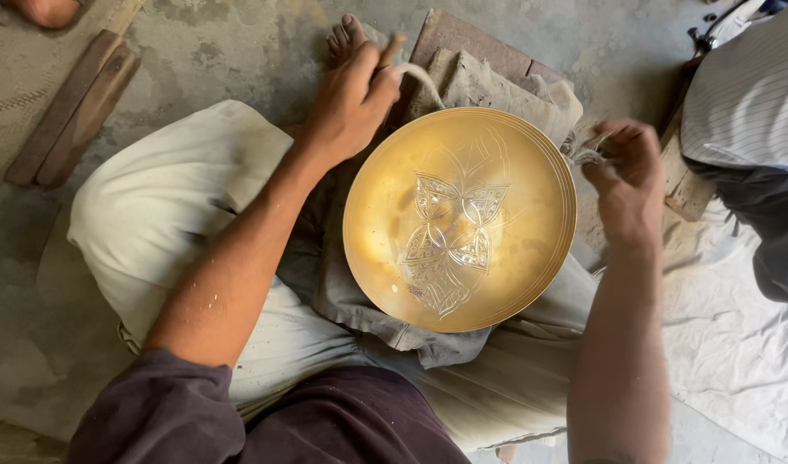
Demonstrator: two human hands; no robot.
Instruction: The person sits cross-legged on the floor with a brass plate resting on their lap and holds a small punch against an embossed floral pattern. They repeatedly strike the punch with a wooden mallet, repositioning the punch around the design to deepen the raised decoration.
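Head view: a brass bowl [459, 219] rests tilted on the person's lap, cushioned by grey cloth [359, 292]. Above its rim, the left hand [351, 103] pinches a cord [420, 79]; at its right edge, the right hand [626, 176] closes its grip on frayed fibres [585, 155], apparently keeping it steady.
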